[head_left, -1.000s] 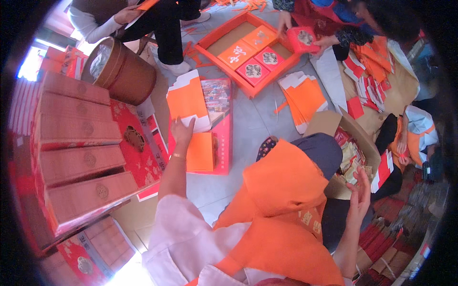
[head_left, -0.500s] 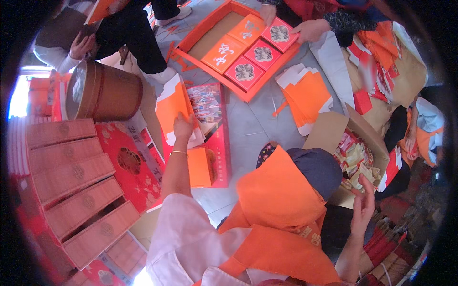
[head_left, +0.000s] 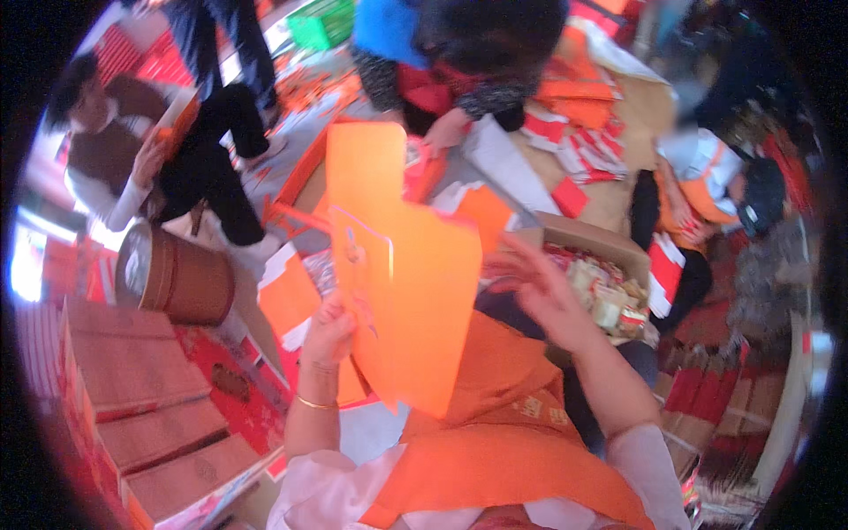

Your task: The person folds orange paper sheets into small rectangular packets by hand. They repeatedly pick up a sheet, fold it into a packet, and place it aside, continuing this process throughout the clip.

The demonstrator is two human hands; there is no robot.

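My left hand (head_left: 329, 329) grips a flat orange cardboard insert (head_left: 406, 265) by its lower left edge and holds it upright in front of me. The card has a stepped outline and hides much of the floor behind it. My right hand (head_left: 541, 296) is raised just right of the card with fingers spread, holding nothing, close to the card's right edge. A gold bangle (head_left: 315, 403) circles my left wrist. I wear an orange apron (head_left: 508, 424).
Stacked brown boxes (head_left: 132, 397) lie at lower left on a red sheet beside a round brown drum (head_left: 177, 278). An open carton of packets (head_left: 605, 287) sits right. Several other people sit around among red and orange cards (head_left: 583, 132).
My left hand has lifted the orange card from the floor box up in front of me. My right hand rose from my knee toward the card. The view tilted upward.
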